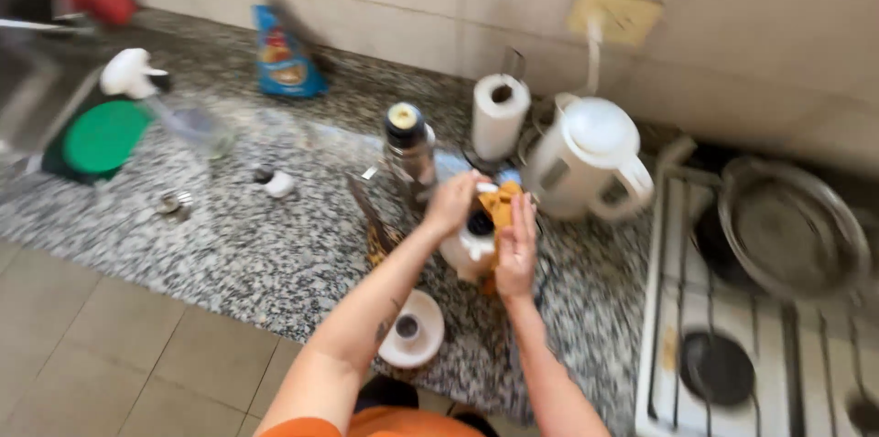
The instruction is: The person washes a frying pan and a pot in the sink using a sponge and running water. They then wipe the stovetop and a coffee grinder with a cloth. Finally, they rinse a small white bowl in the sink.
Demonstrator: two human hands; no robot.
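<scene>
Both my hands meet over a white container (pixel 469 249) standing on the speckled granite counter (pixel 229 236). My left hand (pixel 453 202) reaches over its dark open top. My right hand (pixel 516 249) presses against its right side and holds a yellow-orange packet (pixel 502 202) at the opening. A white round lid (pixel 412 329) lies on the counter just below my left forearm. The picture is blurred, so fine details of the grip are unclear.
Behind my hands stand a dark jar (pixel 408 149), a paper towel roll (pixel 500 115) and a white electric kettle (pixel 586 158). A stove (pixel 732 355) with a metal pan (pixel 792 226) is at the right. A green lid (pixel 105 137), spray bottle (pixel 174 107) and blue bag (pixel 284 57) sit left.
</scene>
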